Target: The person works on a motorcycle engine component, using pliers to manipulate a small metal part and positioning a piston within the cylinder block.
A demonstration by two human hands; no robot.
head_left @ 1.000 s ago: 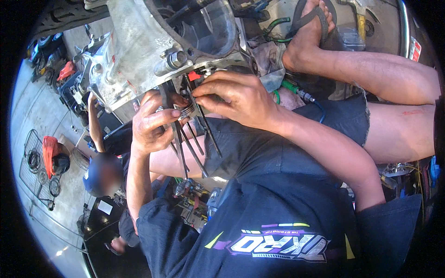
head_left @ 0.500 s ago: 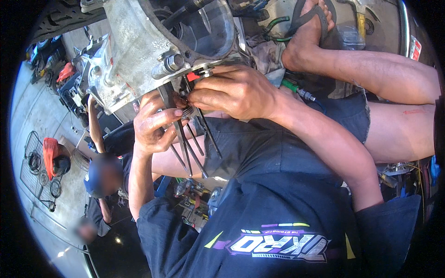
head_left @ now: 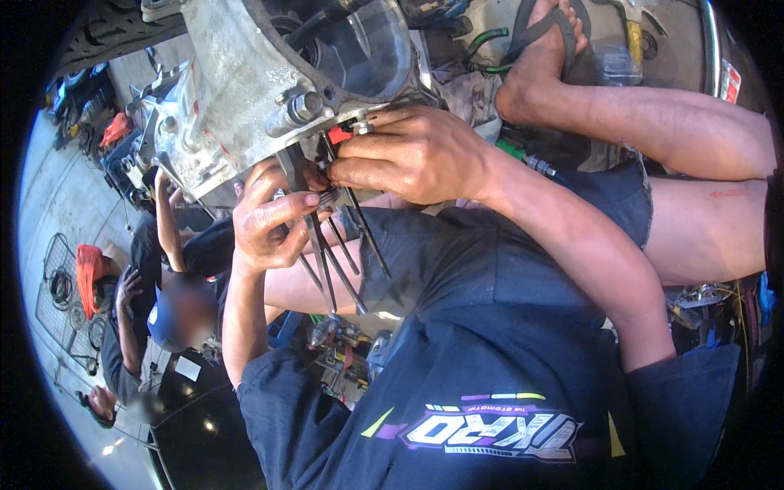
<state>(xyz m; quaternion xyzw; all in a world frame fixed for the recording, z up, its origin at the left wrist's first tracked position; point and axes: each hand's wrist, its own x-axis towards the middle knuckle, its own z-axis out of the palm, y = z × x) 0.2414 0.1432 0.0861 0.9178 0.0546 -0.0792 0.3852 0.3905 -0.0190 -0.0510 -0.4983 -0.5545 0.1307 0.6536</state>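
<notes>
Dark rods (head_left: 372, 245) jut below the pale metal housing (head_left: 233, 82), pinched between thumb and fingers of the left hand (head_left: 273, 216). Beside them, the right hand (head_left: 425, 159) curls near a red piece (head_left: 338, 135), its grip hidden, so I cannot tell what it holds

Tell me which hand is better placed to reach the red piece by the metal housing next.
The right hand, probably: its fingers lie beside the red piece by the metal housing, while the left hand sits lower in view, gripping dark rods.
</notes>
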